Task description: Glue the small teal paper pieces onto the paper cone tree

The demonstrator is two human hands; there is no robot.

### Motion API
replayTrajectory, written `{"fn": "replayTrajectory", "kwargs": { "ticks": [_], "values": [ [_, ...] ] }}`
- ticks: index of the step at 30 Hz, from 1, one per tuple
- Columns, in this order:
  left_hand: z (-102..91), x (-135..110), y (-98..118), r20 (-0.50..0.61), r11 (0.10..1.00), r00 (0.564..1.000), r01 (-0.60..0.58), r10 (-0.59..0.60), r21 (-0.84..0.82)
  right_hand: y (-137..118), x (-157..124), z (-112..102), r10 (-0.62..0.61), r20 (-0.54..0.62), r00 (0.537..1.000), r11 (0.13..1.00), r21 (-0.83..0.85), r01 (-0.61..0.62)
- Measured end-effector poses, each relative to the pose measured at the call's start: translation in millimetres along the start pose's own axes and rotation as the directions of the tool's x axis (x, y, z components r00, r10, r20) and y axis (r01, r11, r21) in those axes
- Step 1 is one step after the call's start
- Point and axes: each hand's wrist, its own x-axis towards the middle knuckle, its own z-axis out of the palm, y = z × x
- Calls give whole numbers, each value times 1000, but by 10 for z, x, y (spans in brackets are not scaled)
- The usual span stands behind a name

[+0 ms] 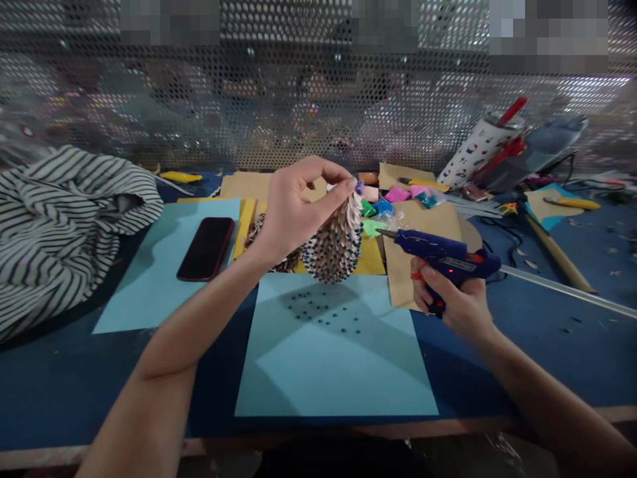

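Both our hands are occupied: our left hand (293, 212) pinches a teal-studded paper cone (334, 242) steady near its tip, while our right hand (450, 299) grips a blue hot glue gun (442, 253) closed around its handle.

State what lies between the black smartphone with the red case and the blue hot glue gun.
In the head view, the left hand holds a cone of layered paper studded with teal beads there, above a pale blue paper sheet.

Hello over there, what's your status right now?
Left hand grips cone of layered tan paper scales studded with teal beads. Right hand holds blue hot glue gun, nozzle toward cone. Pale blue paper sheet beneath.
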Motion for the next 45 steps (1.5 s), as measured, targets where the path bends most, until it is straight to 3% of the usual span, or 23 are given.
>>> {"fn": "replayTrajectory", "kwargs": {
  "ticks": [12, 21, 26, 31, 34, 39, 45],
  "values": [
    [74, -20, -4, 53, 995, 998, -20, 26, -97, 69, -58, -37, -68, 13, 998, 985, -160, 70],
    [-62, 35, -27, 242, 991, 968, -42, 72, -128, 83, -80, -50, -152, 23, 988, 917, -370, 150],
    [-81, 52, -86, 343, 987, 933, -62, 112, -151, 82, -91, -47, -193, 46, 980, 899, -393, 195],
    [-78, 58, -171, 403, 977, 910, -9, 97, -213, 67, -81, -43, -225, 51, 973, 869, -441, 224],
    [-75, 60, -184, 413, 972, 905, 4, 97, -237, 10, -63, -17, -283, 68, 957, 818, -504, 278],
    [-59, 57, -161, 379, 961, 920, 14, 95, -276, -106, -25, 63, -420, 105, 901, 658, -649, 382],
    [-47, 48, -155, 370, 957, 925, 21, 92, -290, -99, -11, 107, -467, 123, 875, 608, -674, 419]
  ]
}}
